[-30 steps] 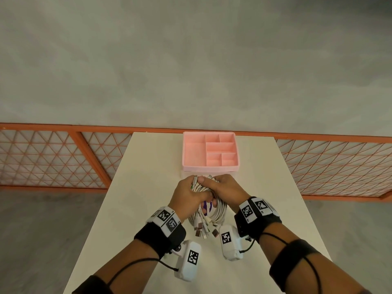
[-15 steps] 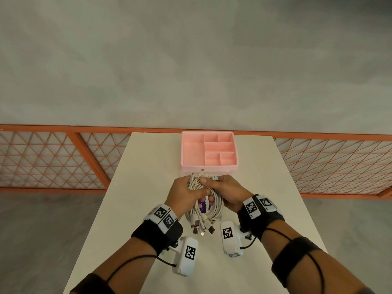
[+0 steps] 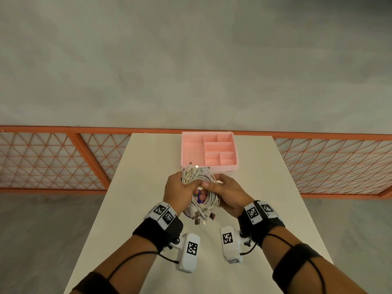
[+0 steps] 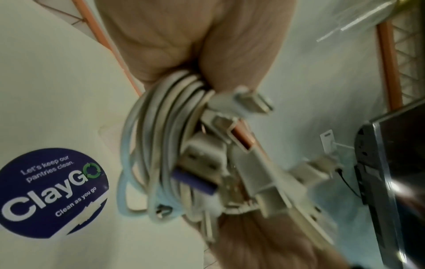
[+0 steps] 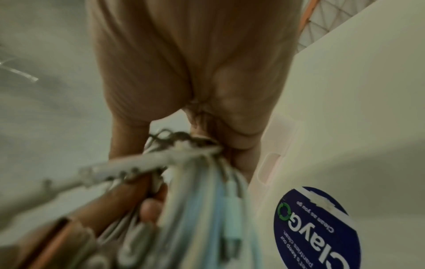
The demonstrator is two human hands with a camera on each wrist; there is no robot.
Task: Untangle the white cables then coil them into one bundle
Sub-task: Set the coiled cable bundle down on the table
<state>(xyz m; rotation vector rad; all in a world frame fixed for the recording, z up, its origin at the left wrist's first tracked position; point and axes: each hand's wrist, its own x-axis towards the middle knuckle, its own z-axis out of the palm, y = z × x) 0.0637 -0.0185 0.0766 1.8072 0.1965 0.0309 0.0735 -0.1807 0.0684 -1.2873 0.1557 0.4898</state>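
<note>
A coil of white cables (image 3: 206, 188) is held just above the white table (image 3: 144, 187), in front of the pink tray. My left hand (image 3: 180, 193) grips the coil's left side, fingers curled round the strands (image 4: 170, 112). My right hand (image 3: 224, 190) grips the right side, thumb over the top of the coil (image 5: 202, 182). Small plug ends (image 3: 192, 169) stick up past my left fingers toward the tray. Several USB plugs (image 3: 201, 216) hang from the coil's near side between my wrists; they show close up (image 4: 207, 163) in the left wrist view.
A pink tray (image 3: 209, 164) with several empty compartments stands just beyond the hands, near the table's far edge. A round blue sticker (image 4: 50, 193) lies on the table under the coil. An orange mesh fence (image 3: 53, 160) runs behind the table. Bare tabletop lies left and right.
Both hands have lifted the coil slightly and carried it a little toward the tray. The small plug ends now stick out further above my left fingers.
</note>
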